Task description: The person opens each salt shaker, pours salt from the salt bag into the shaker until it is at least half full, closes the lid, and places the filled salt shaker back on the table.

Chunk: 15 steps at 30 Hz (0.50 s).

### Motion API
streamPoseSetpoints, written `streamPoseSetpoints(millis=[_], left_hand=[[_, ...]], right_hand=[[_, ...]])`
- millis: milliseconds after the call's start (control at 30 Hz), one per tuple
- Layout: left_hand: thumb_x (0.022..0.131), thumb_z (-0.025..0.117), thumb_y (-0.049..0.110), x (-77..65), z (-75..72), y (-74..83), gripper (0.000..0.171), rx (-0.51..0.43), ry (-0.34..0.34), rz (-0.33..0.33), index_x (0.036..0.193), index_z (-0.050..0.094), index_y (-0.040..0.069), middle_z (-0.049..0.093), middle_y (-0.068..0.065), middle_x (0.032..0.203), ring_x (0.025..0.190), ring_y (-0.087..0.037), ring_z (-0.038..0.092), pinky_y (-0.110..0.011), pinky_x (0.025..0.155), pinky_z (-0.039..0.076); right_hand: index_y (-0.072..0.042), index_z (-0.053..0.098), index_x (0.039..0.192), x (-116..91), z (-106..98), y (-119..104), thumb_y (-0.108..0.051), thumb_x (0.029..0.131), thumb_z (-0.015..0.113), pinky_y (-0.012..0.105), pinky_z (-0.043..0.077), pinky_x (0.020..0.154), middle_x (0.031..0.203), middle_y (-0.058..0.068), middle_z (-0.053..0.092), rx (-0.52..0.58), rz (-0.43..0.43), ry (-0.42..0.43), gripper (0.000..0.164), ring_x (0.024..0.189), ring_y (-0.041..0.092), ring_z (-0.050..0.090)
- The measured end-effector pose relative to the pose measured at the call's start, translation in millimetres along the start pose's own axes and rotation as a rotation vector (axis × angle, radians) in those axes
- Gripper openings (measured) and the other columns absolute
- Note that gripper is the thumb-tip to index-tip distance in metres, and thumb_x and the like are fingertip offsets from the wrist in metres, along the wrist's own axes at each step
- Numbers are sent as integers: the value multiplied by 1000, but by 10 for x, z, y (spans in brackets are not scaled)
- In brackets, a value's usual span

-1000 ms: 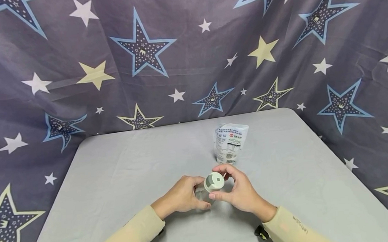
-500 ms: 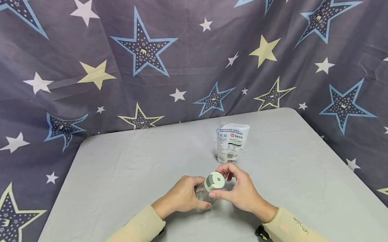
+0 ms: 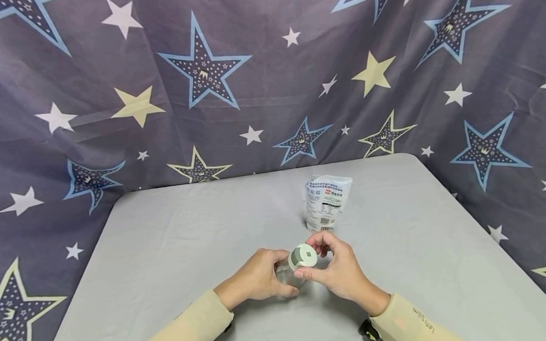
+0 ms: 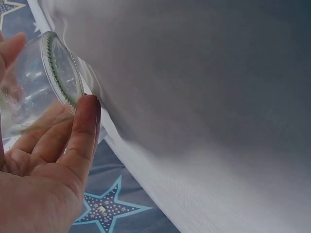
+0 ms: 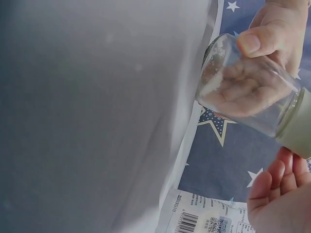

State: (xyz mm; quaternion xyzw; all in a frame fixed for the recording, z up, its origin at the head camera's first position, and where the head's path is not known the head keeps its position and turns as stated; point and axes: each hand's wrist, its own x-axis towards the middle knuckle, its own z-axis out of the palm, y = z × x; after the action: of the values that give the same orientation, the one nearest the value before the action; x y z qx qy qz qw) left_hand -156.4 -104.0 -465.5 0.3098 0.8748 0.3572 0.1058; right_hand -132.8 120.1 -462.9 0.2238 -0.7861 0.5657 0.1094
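Note:
A clear glass jar [image 3: 286, 277] with a pale green lid [image 3: 308, 255] is held tilted above the table. White grains [image 5: 212, 82] lie inside near its base in the right wrist view. My left hand [image 3: 256, 276] grips the jar's body, thumb on the near side and fingers behind. With thumb and curled fingers my right hand [image 3: 337, 268] holds the lid's edge. In the left wrist view the left hand's fingers [image 4: 82, 126] reach the ridged base [image 4: 60, 73] of the jar. Part of the lid is cut off in the right wrist view.
Just beyond the right hand a white printed pouch [image 3: 327, 201] stands upright on the grey-covered table [image 3: 201, 227]. Behind the table hangs a dark curtain [image 3: 258, 88] patterned with stars.
The right hand's index finger has shifted slightly to the right at the lid's far edge. The left hand, the jar and the pouch stay nearly in place.

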Motion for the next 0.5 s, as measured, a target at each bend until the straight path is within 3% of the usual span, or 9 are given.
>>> streamPoseSetpoints(millis=[500], left_hand=[[68,96,31,1,-9,8,43,8,-2,9,104,73,23,70,1,78,61,-3,49,-21,53,41]], right_hand=[[-15,68,117,2,-29,14,-12,75,92,41,47,82,101,-2,67,30,-65,-75,49,91,17,59]])
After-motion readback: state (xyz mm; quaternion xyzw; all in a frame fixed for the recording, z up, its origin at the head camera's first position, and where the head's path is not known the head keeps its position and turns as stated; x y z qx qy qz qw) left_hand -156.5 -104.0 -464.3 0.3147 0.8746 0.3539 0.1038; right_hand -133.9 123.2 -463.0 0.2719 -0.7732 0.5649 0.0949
